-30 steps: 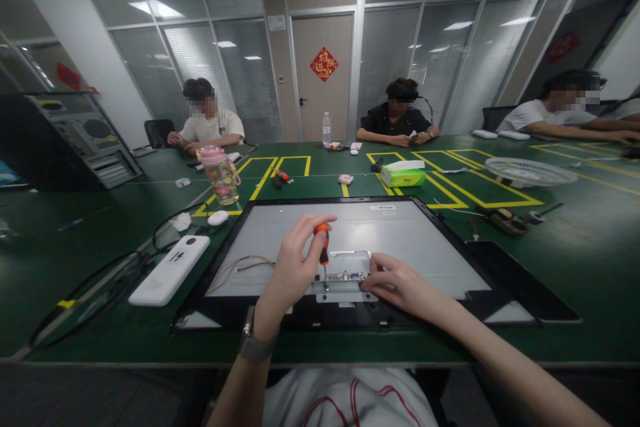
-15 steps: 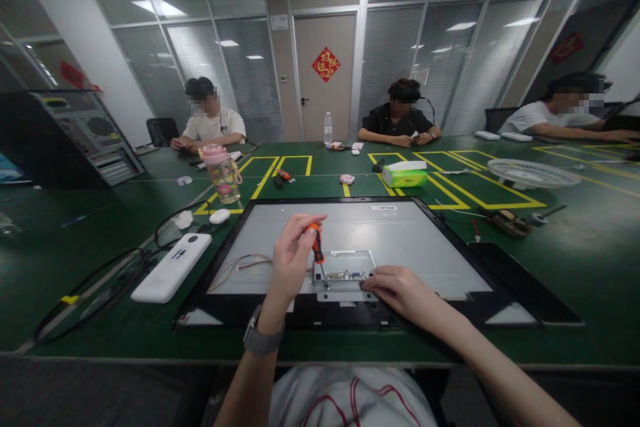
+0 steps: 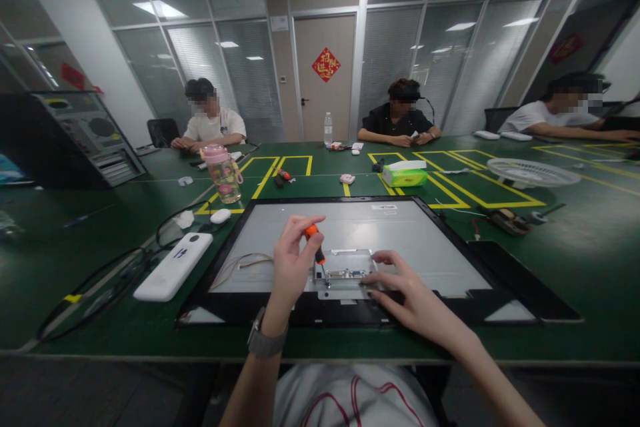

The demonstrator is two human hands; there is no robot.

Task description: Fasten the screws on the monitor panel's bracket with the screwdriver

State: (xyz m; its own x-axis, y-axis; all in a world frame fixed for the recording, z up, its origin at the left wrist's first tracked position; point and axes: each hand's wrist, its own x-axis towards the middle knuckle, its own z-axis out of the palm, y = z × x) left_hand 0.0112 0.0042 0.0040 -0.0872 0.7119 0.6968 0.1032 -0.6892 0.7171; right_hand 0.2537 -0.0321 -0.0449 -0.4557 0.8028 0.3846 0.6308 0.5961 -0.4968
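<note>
My left hand (image 3: 291, 257) is closed round the handle of an orange and black screwdriver (image 3: 319, 255). The tool leans slightly, its metal shaft reaching down to the near left part of a metal bracket (image 3: 345, 294) with connector ports; whether the tip sits in a screw is too small to tell. My right hand (image 3: 414, 297) rests at the bracket's right end, fingers spread, some touching or just over its edge. Beneath both hands lies a flat display panel (image 3: 425, 240), grey-backed with a black frame. Thin wires (image 3: 243, 263) run from the bracket area to the left.
Left of the panel are a white power bank (image 3: 175, 267), black cables (image 3: 107, 290) and a pink-lidded bottle (image 3: 223, 177). A green tissue pack (image 3: 405, 177) stands behind. On the right lie a black slab (image 3: 525, 280) and a white fan grille (image 3: 533, 173). Several people sit beyond.
My right hand has lifted and spread its fingers, from being bunched at the bracket's right end. The screwdriver handle has tilted or turned a little in my left hand; its tip stays put.
</note>
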